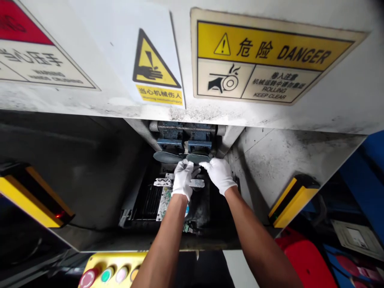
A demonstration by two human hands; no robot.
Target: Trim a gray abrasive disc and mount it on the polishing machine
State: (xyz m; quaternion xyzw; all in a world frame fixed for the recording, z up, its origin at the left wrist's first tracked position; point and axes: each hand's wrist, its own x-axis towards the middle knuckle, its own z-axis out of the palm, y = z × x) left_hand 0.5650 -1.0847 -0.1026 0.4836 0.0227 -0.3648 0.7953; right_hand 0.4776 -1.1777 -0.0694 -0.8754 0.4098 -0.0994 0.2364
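Both my hands wear white gloves and reach into the recess of a machine. My left hand (183,178) is closed, its fingertips pinched at the near left edge of a dark grey flat oval piece (196,158). At the right edge of that same piece, my right hand (220,174) has its thumb and fingers pressed together. A second dark oval piece (167,157) sits just left of it, apart from my hands. Blue clamp-like blocks (199,145) are right behind the ovals. Beneath my left hand lies a worn light metal bar (196,183), partly hidden by the glove.
A white machine panel (186,100) with warning stickers overhangs the recess. Yellow-and-black sensor bars stand at the left (36,196) and right (292,200). In front is a yellow control box (99,260) with several coloured buttons. Something red (309,260) is at lower right.
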